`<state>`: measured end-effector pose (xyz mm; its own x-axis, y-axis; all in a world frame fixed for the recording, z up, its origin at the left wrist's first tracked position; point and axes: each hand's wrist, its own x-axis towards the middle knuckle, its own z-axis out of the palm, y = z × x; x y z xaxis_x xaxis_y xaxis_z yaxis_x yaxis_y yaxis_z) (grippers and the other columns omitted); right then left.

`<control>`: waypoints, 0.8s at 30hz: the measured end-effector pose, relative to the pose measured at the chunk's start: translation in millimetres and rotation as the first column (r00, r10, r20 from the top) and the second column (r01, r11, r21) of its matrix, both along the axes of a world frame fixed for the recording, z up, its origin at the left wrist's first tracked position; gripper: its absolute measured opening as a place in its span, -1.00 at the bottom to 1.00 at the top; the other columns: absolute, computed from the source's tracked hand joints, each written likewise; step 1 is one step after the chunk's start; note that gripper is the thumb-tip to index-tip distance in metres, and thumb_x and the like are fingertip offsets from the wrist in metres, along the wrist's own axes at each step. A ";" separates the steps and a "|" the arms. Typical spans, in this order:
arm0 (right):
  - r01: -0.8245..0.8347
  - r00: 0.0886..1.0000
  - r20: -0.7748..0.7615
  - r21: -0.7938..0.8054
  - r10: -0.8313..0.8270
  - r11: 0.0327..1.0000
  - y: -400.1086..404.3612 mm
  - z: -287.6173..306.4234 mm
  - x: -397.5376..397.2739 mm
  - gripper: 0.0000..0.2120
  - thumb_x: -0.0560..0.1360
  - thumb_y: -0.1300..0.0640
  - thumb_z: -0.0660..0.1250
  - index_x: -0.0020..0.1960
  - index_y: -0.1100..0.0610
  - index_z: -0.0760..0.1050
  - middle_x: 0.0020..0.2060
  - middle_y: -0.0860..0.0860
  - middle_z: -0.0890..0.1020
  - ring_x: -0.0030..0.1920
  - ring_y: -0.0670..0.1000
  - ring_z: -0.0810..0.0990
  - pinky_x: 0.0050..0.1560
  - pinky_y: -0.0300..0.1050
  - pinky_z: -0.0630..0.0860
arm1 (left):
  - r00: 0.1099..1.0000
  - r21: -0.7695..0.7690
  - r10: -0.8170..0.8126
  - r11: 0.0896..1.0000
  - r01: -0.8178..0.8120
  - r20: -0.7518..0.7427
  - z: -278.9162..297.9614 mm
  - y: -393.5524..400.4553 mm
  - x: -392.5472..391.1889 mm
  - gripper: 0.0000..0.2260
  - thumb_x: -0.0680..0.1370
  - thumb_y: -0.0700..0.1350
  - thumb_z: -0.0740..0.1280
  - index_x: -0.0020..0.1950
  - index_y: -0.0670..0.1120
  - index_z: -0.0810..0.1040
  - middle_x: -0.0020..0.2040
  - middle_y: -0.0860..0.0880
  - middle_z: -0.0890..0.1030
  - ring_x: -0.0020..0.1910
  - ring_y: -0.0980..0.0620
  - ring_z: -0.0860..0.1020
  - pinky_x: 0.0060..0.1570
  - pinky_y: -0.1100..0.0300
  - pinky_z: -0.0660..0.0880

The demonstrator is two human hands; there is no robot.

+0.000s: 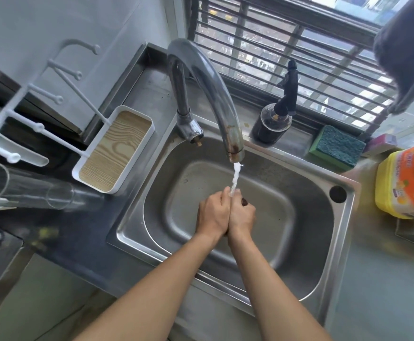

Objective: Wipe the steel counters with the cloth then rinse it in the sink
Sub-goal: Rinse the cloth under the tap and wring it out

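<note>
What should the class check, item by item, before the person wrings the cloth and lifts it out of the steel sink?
1. Water running from the curved steel tap: ok, a stream falls onto the hands.
2. Both hands over the steel sink basin: ok.
3. Left hand and right hand pressed together: ok.
4. Cloth held: cannot tell, only a small dark reddish-brown scrap shows by the right fingers.
5. Cloth rinsed clean: cannot tell.
6. Drain clear: cannot tell, hidden by the hands.
</note>
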<state>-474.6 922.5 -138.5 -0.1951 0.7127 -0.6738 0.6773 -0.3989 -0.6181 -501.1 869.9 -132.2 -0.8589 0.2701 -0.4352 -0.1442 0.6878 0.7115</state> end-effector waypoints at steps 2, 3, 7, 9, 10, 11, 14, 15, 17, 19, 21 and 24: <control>0.134 0.986 -0.086 -0.098 -0.142 0.986 6.8 -0.5 -1.0 -0.60 0.60 -0.06 0.26 -0.31 0.12 0.62 -0.30 0.09 0.69 -0.13 0.18 0.67 0.01 0.09 0.61 | 0.997 0.082 0.048 0.995 -0.053 0.058 -5.1 0.5 -1.4 -0.74 0.62 0.11 0.27 -0.11 -0.05 0.51 -0.12 -0.11 0.66 -0.08 -0.15 0.58 -0.13 0.07 0.40; 0.205 0.958 -0.164 -0.178 -0.234 0.962 11.5 0.7 -1.6 -0.69 0.59 0.03 0.25 -0.25 0.10 0.61 -0.25 0.09 0.68 -0.13 0.16 0.65 -0.02 0.07 0.62 | 0.985 0.115 0.120 0.984 -0.134 0.122 -9.5 -0.7 -4.2 -0.76 0.55 0.15 0.33 -0.10 -0.01 0.48 -0.08 -0.10 0.65 -0.06 -0.11 0.58 -0.07 0.09 0.46; 0.124 0.882 -0.399 -0.314 -0.250 0.941 18.9 0.1 3.9 -0.77 0.49 0.16 0.30 0.12 0.04 0.57 -0.01 0.08 0.65 -0.03 0.07 0.63 0.00 -0.03 0.60 | 0.656 0.095 0.204 0.916 -0.390 0.727 -4.9 -11.5 -13.5 -0.68 0.54 0.22 0.26 0.11 0.04 0.58 0.10 -0.15 0.67 0.04 -0.15 0.65 -0.01 -0.11 0.64; -0.140 0.944 -0.313 -0.094 0.105 0.986 18.2 -1.4 11.6 -0.63 0.41 -0.05 0.32 0.20 -0.02 0.56 0.08 0.05 0.67 0.10 0.06 0.63 0.22 0.04 0.58 | 0.601 0.132 0.232 0.857 -0.499 0.765 -1.6 -11.9 -15.5 -0.76 0.63 0.09 0.25 0.11 -0.04 0.58 0.02 -0.16 0.67 -0.06 -0.12 0.65 -0.20 0.04 0.64; -0.281 0.936 -0.213 0.024 0.279 0.960 15.6 -1.5 16.2 -0.61 0.43 -0.17 0.31 0.17 -0.02 0.56 0.07 0.04 0.67 0.12 0.06 0.62 0.25 0.07 0.55 | 0.673 0.161 0.281 0.842 -0.515 0.684 -4.2 -10.6 -17.4 -0.83 0.64 0.03 0.26 0.07 -0.04 0.55 -0.01 -0.15 0.65 -0.10 -0.09 0.62 -0.22 0.12 0.59; -0.367 0.919 -0.116 0.097 0.377 0.925 10.6 0.3 19.6 -0.61 0.48 -0.24 0.28 0.12 0.02 0.56 0.03 0.06 0.67 0.10 0.08 0.62 0.24 0.07 0.54 | 0.747 0.182 0.335 0.837 -0.516 0.574 -7.0 -9.3 -18.4 -0.88 0.64 -0.01 0.28 0.02 -0.04 0.51 -0.04 -0.13 0.62 -0.11 -0.07 0.59 -0.20 0.14 0.54; -0.376 0.904 -0.082 0.317 0.420 0.871 -2.2 11.1 16.6 -0.66 0.58 -0.18 0.29 -0.13 0.09 0.51 -0.17 0.07 0.65 -0.09 0.08 0.58 0.00 -0.04 0.47 | 0.889 0.116 0.346 0.912 -0.394 0.299 -12.6 -6.2 -17.2 -0.85 0.62 -0.01 0.30 0.01 -0.07 0.44 0.04 -0.12 0.55 -0.06 -0.08 0.52 -0.01 0.11 0.46; -0.321 0.915 -0.118 0.368 0.386 0.873 -3.9 15.6 13.4 -0.70 0.55 -0.14 0.31 -0.17 0.07 0.48 -0.20 0.06 0.63 -0.13 0.08 0.57 -0.03 -0.03 0.47 | 0.929 0.070 0.300 0.945 -0.321 0.217 -11.5 -6.2 -11.9 -0.84 0.63 0.00 0.28 0.02 -0.09 0.45 0.06 -0.15 0.50 -0.07 -0.07 0.46 -0.01 0.14 0.38; -0.114 0.960 -0.218 0.262 0.174 0.958 6.6 15.6 0.8 -0.85 0.43 -0.07 0.27 -0.13 0.00 0.50 -0.15 0.08 0.66 -0.08 0.14 0.61 0.08 0.08 0.55 | 0.973 0.073 0.184 0.978 -0.196 0.139 -9.9 -5.3 3.1 -0.82 0.65 -0.02 0.23 -0.08 -0.09 0.47 0.03 -0.20 0.47 -0.11 -0.06 0.39 -0.07 0.17 0.28; -0.018 0.971 -0.238 0.085 0.037 0.996 22.4 7.7 -6.3 -0.81 0.37 -0.03 0.23 -0.06 -0.07 0.54 -0.06 0.11 0.69 0.03 0.20 0.64 0.20 0.21 0.56 | 0.982 0.095 0.126 0.986 -0.140 0.142 -9.9 -3.4 10.7 -0.76 0.65 0.02 0.19 -0.18 -0.03 0.44 -0.03 -0.22 0.51 -0.03 -0.16 0.47 -0.06 0.10 0.32; -0.180 0.961 -0.202 0.071 0.191 0.981 16.8 15.9 -3.3 -0.80 0.45 -0.05 0.23 -0.05 -0.02 0.58 -0.07 0.08 0.70 0.04 0.17 0.64 0.20 0.12 0.55 | 0.929 0.108 0.270 0.946 -0.305 0.255 -8.7 -0.3 -2.0 -0.73 0.66 0.08 0.13 -0.06 -0.05 0.50 0.05 -0.25 0.57 0.10 -0.23 0.53 0.03 0.02 0.42; -0.327 0.893 -0.246 0.221 0.377 0.919 -19.0 30.1 14.5 -0.69 0.54 -0.15 0.20 -0.14 0.04 0.56 -0.15 0.01 0.66 -0.04 -0.01 0.58 0.07 -0.11 0.45 | 0.590 0.098 0.541 0.682 -0.725 0.599 1.7 0.9 -29.5 -0.55 0.71 0.10 0.07 0.25 -0.27 0.46 0.11 -0.25 0.60 -0.01 -0.16 0.59 -0.10 0.13 0.51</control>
<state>-460.1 903.5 -108.4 -0.6156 0.6600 -0.4307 0.5445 -0.0390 -0.8379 -530.5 870.8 -130.5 -0.5480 -0.0665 -0.8338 -0.8365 0.0411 0.5465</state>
